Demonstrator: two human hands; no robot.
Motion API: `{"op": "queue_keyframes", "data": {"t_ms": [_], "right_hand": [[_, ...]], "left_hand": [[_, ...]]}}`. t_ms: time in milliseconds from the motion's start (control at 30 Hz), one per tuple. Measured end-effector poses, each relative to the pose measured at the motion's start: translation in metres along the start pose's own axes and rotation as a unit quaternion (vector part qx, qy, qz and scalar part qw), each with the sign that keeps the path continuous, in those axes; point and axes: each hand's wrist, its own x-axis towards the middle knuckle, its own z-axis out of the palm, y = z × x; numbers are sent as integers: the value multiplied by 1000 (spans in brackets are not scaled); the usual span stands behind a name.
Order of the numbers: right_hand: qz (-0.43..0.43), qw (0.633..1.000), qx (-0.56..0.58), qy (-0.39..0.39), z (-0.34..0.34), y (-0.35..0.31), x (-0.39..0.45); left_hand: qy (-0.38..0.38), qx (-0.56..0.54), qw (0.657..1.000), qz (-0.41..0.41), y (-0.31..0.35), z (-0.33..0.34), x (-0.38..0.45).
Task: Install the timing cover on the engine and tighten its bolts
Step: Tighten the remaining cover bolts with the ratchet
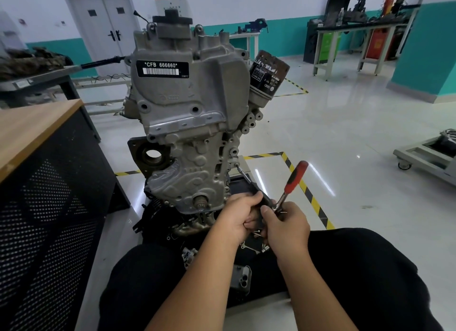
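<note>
The grey engine [190, 103] stands upright on the floor in front of me, its ribbed timing cover [195, 172] seated on the lower front. A ratchet with a red handle [294, 176] angles up to the right. Its long extension bar [243, 174] reaches up-left to a bolt on the cover's right edge. My left hand [238, 216] grips the black part of the tool near the ratchet head. My right hand [283, 224] holds the ratchet head from below right. The two hands touch.
A wood-topped bench with a perforated black side [49, 182] stands close on the left. A black oil filter [269, 71] sticks out at the engine's upper right. Small parts and a phone [240, 279] lie between my knees. Yellow-black floor tape [308, 192] runs on the right.
</note>
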Motion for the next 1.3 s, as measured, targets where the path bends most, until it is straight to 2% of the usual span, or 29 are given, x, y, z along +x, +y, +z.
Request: {"op": "queue_keyframes", "data": {"t_ms": [100,167,233,300,367,433,500,567,633,667,733,800,833,900,1000,1067,1167,1200,1300], "right_hand": [[42,998,53,-15,2,1,-3],[110,986,125,-28,3,0,-5],[142,979,141,-26,3,0,-4],[100,992,73,-8,2,2,-3],[22,998,-44,28,1,2,-2],[-23,995,-83,44,2,2,-2],[-1,999,-27,23,3,2,-3],[76,993,91,0,4,1,-4],[130,980,149,-10,3,-2,-3],[123,984,132,-8,2,-1,-2],[54,998,9,13,1,2,1],[-18,994,-102,43,-1,1,-1],[-32,993,-110,43,0,1,-2],[-4,999,-40,14,1,0,-4],[91,991,96,-1,1,-3,-3],[90,993,74,6,-1,-3,0],[-10,997,-70,27,-3,-1,1],[-28,995,-87,35,-2,-2,0],[16,1000,4,10,0,-1,-2]], "left_hand": [[1,-17,1000,-12,-2,0,4],[36,3,999,-9,-3,0,6],[74,14,997,1,-5,1,7],[98,16,995,1,-8,2,7],[118,25,993,5,-10,2,7],[115,19,993,4,-9,2,7],[82,-8,997,-13,-7,2,7],[45,-37,998,-33,-6,2,6],[45,-22,998,-29,-9,3,7],[54,-14,998,-17,-11,5,7],[78,-8,997,2,-15,6,9],[91,-5,996,5,-16,7,9],[88,-6,996,0,-15,7,9],[59,-18,998,-30,-12,7,8],[31,-46,997,-50,-10,5,8],[52,-34,998,-14,-12,5,8],[84,-27,996,2,-15,7,8],[86,-29,996,-3,-15,8,8],[54,-42,997,-40,-11,8,6]]}}
